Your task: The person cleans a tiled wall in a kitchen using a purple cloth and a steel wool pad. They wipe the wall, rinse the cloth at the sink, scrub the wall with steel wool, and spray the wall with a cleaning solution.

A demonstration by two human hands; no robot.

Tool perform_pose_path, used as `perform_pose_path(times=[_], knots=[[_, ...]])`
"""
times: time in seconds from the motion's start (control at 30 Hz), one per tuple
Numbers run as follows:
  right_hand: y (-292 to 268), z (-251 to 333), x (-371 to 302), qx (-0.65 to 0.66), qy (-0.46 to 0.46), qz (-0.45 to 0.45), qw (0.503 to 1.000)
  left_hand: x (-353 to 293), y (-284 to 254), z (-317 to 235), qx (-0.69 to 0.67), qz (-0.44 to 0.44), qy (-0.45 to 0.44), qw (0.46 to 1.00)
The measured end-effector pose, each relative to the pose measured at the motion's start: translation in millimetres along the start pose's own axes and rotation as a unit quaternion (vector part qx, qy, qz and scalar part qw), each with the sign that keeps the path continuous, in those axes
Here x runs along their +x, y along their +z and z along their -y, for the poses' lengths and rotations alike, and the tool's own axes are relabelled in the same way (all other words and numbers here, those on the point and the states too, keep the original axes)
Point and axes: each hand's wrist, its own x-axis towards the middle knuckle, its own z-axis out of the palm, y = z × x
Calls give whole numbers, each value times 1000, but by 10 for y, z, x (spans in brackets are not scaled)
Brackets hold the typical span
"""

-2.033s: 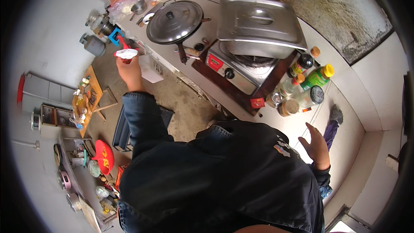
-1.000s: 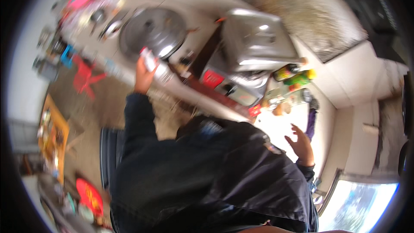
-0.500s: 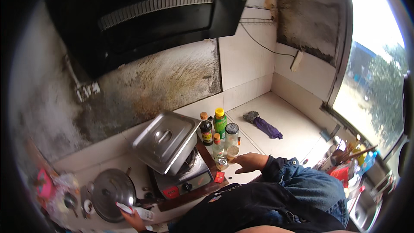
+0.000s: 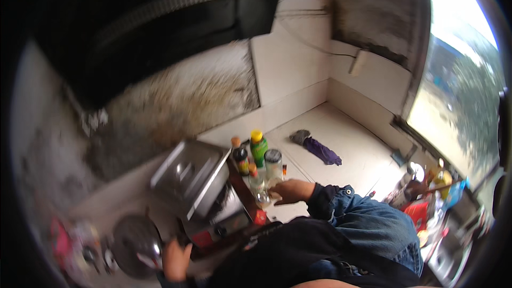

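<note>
My right hand [image 4: 290,190] lies on the white counter [image 4: 352,144], fingers spread, touching the foot of a small clear bottle [image 4: 258,183]. Behind that bottle stand a jar with a grey lid [image 4: 273,162], a green bottle with a yellow cap [image 4: 258,146] and a dark bottle with an orange cap [image 4: 240,157]. My left hand [image 4: 176,258] is low on the left beside a round dark pot lid [image 4: 132,237]. It grips a small white object [image 4: 146,260], which is blurred.
A steel rectangular cover [image 4: 189,175] sits on a stove [image 4: 234,221] with red trim between my hands. A purple cloth [image 4: 321,150] lies on the far counter. A dark hood [image 4: 160,16] hangs overhead. A window [image 4: 458,90] and cluttered bottles [image 4: 426,186] are on the right.
The view has swung up from the floor and counter to the wall, hood and window. My right hand has moved in to the bottles. My left hand stays by the pot lid.
</note>
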Motion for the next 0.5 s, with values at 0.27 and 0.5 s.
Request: perform_pose_path(times=[0.27,0.5], knots=[[-355,-170,-270,-8,7,-62,998,376,-855,-2715,207,-70,438,872],[-257,-376,-581,26,112,-15,993,715,-1166,-3460,175,-235,611,735]])
